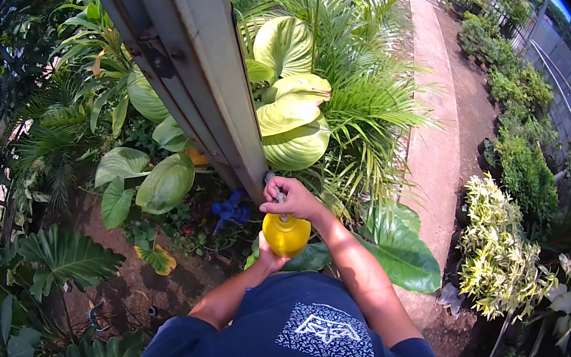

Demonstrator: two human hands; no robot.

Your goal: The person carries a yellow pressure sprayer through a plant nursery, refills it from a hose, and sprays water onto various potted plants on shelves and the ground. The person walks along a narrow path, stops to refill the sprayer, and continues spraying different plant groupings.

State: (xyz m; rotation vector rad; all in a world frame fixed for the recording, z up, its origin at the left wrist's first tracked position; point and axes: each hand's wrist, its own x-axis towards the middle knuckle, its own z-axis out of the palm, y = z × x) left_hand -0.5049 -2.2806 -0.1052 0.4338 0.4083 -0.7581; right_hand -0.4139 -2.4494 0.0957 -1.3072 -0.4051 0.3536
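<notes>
A rounded yellow container (285, 235) is in front of my torso, close to the foot of a metal post. My left hand (269, 253) is under and beside it, its fingers mostly hidden by the container. My right hand (291, 198) is above it, thumb and fingers curled around a small greyish fitting (280, 197) at its top. The exact kind of fitting is too small to tell. The right fingertips are very near the post (211, 80). A blue plastic object (231, 211), perhaps a valve or tap, is left of my hands among the plants.
The tall metal post leans across the upper left of the view. Broad-leaved plants (166, 182) and palm fronds (371, 114) crowd around it. A concrete path (435, 145) runs along the right, beside shrubs (505, 253). Bare soil (128, 288) lies at lower left.
</notes>
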